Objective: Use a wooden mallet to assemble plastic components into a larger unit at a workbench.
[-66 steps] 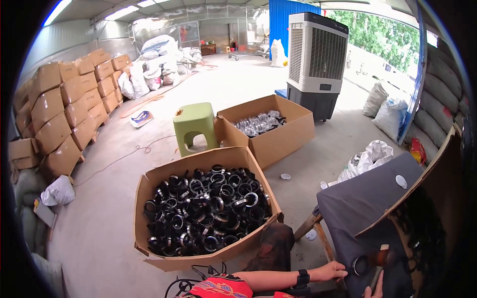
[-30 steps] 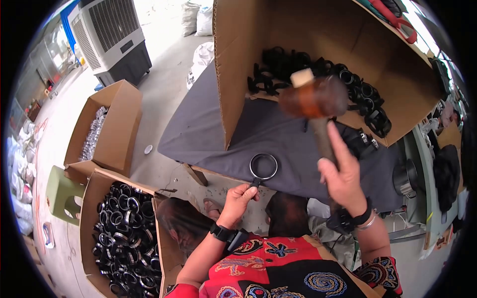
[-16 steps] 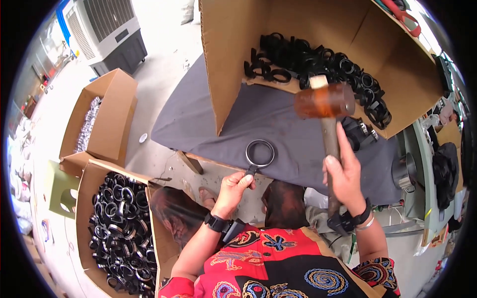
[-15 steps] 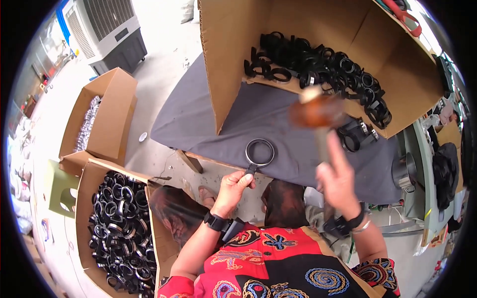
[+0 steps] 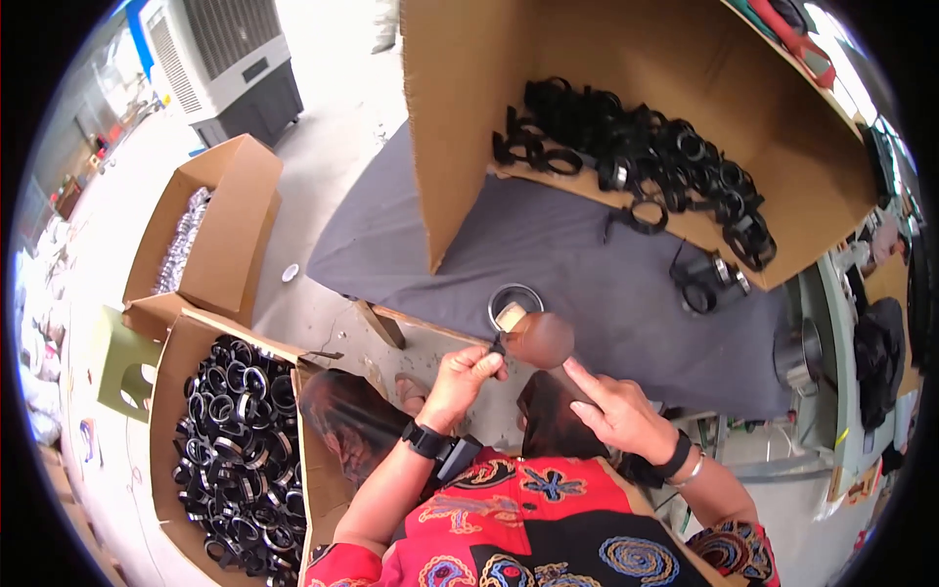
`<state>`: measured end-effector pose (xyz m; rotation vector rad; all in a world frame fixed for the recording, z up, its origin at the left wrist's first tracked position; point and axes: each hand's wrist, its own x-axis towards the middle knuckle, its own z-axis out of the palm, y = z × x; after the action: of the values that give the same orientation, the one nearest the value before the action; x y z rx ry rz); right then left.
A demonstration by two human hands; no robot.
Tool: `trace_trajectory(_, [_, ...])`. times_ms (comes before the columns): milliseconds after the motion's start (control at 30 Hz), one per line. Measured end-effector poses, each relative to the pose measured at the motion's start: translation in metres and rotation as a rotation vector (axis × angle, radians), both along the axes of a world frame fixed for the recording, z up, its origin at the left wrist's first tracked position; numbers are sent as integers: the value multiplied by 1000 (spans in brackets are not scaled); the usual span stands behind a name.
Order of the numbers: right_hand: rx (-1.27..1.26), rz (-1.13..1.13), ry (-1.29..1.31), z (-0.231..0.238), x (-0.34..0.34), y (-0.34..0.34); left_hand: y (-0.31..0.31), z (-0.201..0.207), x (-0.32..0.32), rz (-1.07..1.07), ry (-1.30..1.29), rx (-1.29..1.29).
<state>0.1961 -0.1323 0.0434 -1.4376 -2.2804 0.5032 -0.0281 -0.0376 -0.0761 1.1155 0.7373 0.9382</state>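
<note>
My left hand pinches the short black tab of a ring-shaped clamp, black with a shiny silver band, lying at the near edge of the grey cloth. My right hand is closed round a mallet, its index finger stretched along the handle, which is mostly hidden. The brown mallet head, with a pale end face, is slightly blurred. It overlaps the lower right part of the ring and the tab; whether it touches them I cannot tell.
A large cardboard box on the cloth-covered table holds many black rings. Several loose rings lie before it. At left, one carton is full of rings; another holds shiny small parts. An air cooler stands behind.
The mallet has come down and left from over the table onto the ring's place, my right hand with it. My left hand keeps its hold. The whole view has shifted slightly.
</note>
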Motion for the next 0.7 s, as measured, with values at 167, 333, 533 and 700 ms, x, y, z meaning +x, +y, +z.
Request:
trace_trajectory(167, [181,32,128,8,-11,18,-3,4,-2,-14,10,-21])
trace_trajectory(333, [-37,42,29,30,-41,55,-5,3,-4,-3,-22,39])
trace_trajectory(533, [-9,-219,417,68,-30,62,-3,-2,0,11,-12,-31])
trace_trajectory(700, [45,-46,115,38,-32,79,-2,3,-1,64,208,119])
